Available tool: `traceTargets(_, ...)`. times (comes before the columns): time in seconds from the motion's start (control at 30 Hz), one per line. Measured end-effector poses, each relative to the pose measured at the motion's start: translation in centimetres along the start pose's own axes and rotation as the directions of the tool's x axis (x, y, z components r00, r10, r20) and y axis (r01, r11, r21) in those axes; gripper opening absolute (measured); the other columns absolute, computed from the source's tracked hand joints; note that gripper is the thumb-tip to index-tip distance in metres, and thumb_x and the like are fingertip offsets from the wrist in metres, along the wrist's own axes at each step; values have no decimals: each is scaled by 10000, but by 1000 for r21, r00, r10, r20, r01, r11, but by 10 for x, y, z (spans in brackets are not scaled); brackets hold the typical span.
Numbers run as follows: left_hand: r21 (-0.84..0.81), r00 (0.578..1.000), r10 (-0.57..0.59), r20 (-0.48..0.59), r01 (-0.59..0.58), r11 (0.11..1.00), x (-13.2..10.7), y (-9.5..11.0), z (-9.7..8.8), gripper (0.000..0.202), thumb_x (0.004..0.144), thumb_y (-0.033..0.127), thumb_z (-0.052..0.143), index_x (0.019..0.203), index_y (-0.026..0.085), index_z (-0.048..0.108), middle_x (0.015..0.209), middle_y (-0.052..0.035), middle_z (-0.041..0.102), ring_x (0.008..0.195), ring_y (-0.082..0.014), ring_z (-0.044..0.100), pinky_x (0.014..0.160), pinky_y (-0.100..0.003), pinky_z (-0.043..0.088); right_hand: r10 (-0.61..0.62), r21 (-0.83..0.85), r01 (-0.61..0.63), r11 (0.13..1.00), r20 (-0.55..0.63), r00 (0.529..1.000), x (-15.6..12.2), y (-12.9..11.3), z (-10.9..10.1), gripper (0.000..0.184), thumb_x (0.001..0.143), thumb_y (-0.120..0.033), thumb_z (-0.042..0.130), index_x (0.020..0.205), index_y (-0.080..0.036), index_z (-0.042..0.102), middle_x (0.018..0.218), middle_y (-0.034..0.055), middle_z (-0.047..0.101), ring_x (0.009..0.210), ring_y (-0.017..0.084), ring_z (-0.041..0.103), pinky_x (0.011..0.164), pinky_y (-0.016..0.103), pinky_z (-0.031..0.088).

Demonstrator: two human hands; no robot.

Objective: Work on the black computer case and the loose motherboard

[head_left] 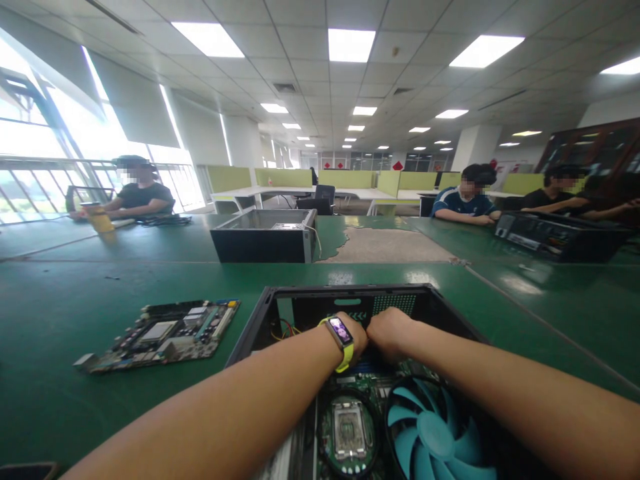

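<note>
Both my hands reach into an open black computer case (250, 327) on the green table. My left hand (356, 335), with a yellow-strapped watch (341, 339) on the wrist, is curled down toward the far end of the case. My right hand (387, 331) sits right beside it, also bent downward. The fingers of both are hidden behind the knuckles, so what they touch does not show. Below my arms lie a motherboard with a bare CPU socket (349, 431) and a blue cooling fan (435, 433).
A loose motherboard (163, 333) lies on the green table (75, 293) to the left. Another black case (264, 237) stands farther back, and a third (555, 237) at the right. Three people sit at the table's far sides. A worn patch (385, 245) shows mid-table.
</note>
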State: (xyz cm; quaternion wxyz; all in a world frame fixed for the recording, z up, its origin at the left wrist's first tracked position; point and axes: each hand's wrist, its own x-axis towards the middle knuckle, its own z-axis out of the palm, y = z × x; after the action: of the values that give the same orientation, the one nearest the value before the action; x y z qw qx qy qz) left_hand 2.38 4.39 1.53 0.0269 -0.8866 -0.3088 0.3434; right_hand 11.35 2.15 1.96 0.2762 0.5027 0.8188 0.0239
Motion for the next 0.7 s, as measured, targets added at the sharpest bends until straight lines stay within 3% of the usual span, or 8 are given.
traceTargets(0.2, -10, 1000, -3, -25, 2, 1000, 3, 0, 2, 462, 581, 239, 747, 1026, 126, 693, 994, -138, 709, 877, -304, 652, 772, -443, 546, 8, 2, -8, 1000, -3, 1000, -1, -1, -1, 384, 602, -215, 712, 974, -118, 702, 979, 186, 698, 934, 300, 665, 768, 359, 521)
traceTargets(0.53, -22, 995, -62, -74, 61, 998, 12, -1, 7, 563, 399, 223, 834, 951, 199, 724, 899, -106, 733, 818, -274, 667, 752, -366, 542, -3, -10, 3, 1000, -11, 1000, 0, 0, 2, 423, 608, -273, 707, 1003, -119, 697, 981, 188, 698, 927, 309, 666, 765, 376, 526)
traceTargets(0.7, -23, 994, -73, -84, 71, 997, 13, -1, 9, 544, 421, 234, 828, 953, 195, 722, 915, -112, 733, 826, -281, 667, 762, -392, 540, -6, -23, 5, 1000, -10, 1000, 1, 0, 3, 438, 621, -309, 701, 1014, -115, 696, 986, 193, 696, 919, 318, 667, 751, 395, 535)
